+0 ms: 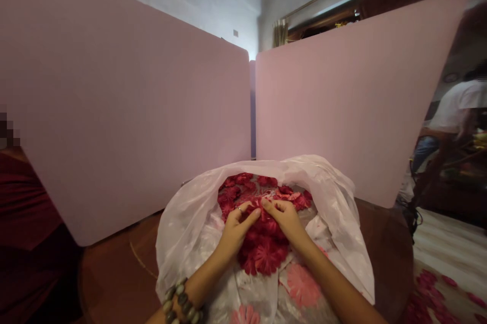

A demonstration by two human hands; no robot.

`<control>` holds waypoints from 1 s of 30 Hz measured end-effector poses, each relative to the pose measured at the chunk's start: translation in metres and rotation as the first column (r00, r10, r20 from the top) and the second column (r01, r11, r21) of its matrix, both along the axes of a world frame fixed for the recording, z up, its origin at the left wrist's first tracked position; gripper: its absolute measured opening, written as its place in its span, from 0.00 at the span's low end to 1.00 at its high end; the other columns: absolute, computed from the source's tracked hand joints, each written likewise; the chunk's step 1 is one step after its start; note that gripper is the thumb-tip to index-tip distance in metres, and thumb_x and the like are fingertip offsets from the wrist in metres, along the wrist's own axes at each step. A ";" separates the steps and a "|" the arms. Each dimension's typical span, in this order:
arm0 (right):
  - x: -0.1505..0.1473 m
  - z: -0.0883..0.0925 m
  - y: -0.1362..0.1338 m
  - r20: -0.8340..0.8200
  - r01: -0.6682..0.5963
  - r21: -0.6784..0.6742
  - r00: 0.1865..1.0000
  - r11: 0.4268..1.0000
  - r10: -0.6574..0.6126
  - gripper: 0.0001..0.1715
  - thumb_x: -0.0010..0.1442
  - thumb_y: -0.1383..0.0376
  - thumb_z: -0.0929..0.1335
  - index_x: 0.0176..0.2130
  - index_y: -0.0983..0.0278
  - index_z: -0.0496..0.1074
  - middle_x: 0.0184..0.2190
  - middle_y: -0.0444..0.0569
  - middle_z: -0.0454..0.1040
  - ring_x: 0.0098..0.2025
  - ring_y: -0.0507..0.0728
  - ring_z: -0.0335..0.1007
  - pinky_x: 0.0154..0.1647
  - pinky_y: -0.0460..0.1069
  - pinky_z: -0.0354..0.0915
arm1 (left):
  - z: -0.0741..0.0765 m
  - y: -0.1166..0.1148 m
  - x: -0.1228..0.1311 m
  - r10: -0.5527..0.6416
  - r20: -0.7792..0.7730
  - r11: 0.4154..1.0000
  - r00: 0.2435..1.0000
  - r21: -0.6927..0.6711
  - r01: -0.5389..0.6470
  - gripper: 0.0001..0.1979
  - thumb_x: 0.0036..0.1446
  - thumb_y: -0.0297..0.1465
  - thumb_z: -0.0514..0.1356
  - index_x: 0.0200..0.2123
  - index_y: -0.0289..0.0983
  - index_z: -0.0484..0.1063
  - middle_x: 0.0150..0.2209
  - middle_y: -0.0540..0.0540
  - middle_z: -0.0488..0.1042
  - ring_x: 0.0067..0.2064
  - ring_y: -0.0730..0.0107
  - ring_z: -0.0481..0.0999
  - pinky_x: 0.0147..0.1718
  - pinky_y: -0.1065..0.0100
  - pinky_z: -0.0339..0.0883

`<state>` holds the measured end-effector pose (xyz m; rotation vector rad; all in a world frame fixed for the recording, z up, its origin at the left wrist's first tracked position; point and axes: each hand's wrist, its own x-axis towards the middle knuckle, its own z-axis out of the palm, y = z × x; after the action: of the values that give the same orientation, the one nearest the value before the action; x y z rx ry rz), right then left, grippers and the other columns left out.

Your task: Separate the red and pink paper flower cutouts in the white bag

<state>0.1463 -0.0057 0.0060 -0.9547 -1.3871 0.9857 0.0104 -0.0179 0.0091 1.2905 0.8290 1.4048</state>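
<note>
A white plastic bag (335, 212) lies open on a brown wooden table (122, 273), filled with several red fabric flowers (266, 253). Both my hands are inside the bag's mouth, on top of the flower pile. My left hand (236, 230) wears a ring and a beaded bracelet at the wrist; its fingers are curled and pinch a red flower. My right hand (285, 217) meets it fingertip to fingertip, its fingers bent and pinching the same red flower piece. Paler pink flowers (302, 286) show through the bag's thin plastic near me.
Two tall pink partition panels (125, 126) (342, 111) stand behind the bag, with a narrow gap between them. At the far right a person in a white shirt (456, 111) stands by dark furniture. A flower-patterned cloth (445, 283) lies at the lower right.
</note>
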 end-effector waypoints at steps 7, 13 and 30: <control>0.001 0.009 -0.008 -0.320 -0.348 -0.179 0.905 0.920 0.280 0.24 0.42 0.51 0.76 0.32 0.65 0.71 0.22 0.40 0.70 0.20 0.49 0.64 0.24 0.46 0.64 | 0.001 0.009 -0.009 0.224 0.101 0.972 0.969 -0.102 -0.214 0.11 0.38 0.33 0.66 0.23 0.37 0.65 0.21 0.55 0.65 0.25 0.73 0.66 0.26 0.72 0.59; 0.004 0.013 -0.006 -0.415 -0.374 -0.174 0.866 0.911 0.277 0.23 0.34 0.63 0.80 0.33 0.65 0.76 0.29 0.44 0.77 0.31 0.50 0.71 0.38 0.45 0.65 | 0.000 0.012 -0.009 0.252 0.120 0.968 0.960 -0.021 -0.251 0.11 0.34 0.26 0.62 0.21 0.38 0.61 0.25 0.55 0.67 0.27 0.75 0.65 0.29 0.74 0.60; -0.006 0.003 -0.005 -0.269 -0.274 -0.205 0.939 0.940 0.215 0.31 0.39 0.42 0.73 0.19 0.63 0.61 0.09 0.33 0.57 0.10 0.42 0.42 0.11 0.42 0.52 | -0.009 0.011 -0.002 -0.110 0.091 0.984 0.990 -0.132 0.121 0.15 0.44 0.41 0.65 0.24 0.36 0.68 0.22 0.54 0.66 0.25 0.75 0.66 0.27 0.73 0.60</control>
<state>0.1408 -0.0104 0.0095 -0.8119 -1.2161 1.4381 0.0086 -0.0065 -0.0002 1.1490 0.7682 1.2788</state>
